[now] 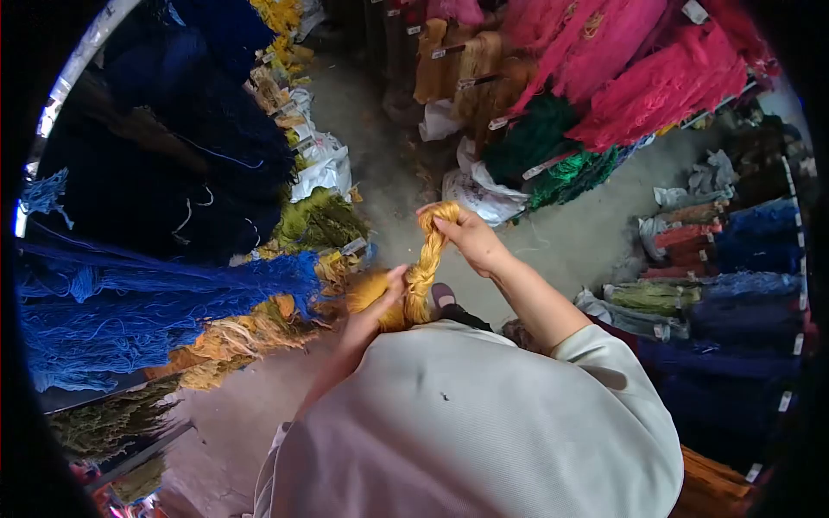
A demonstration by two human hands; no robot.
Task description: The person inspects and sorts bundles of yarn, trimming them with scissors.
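Centrally, a golden skein (429,255) hangs between two bare hands, twisted rope-like along its upper stretch and bunched below. Right hand (471,243), just past 1 o'clock from the view's middle, is clamped on the skein's top end, thumb pressed over the strands. Left hand (380,308), toward 7 o'clock, touches the lower bulk; motion blur, cannot tell whether its fingers are closed. Surroundings: bright blue yarn (173,298) near 9 o'clock, navy yarn (199,95) at 10, pink yarn (656,86) between 1 and 2, green yarn (574,177) about 2.
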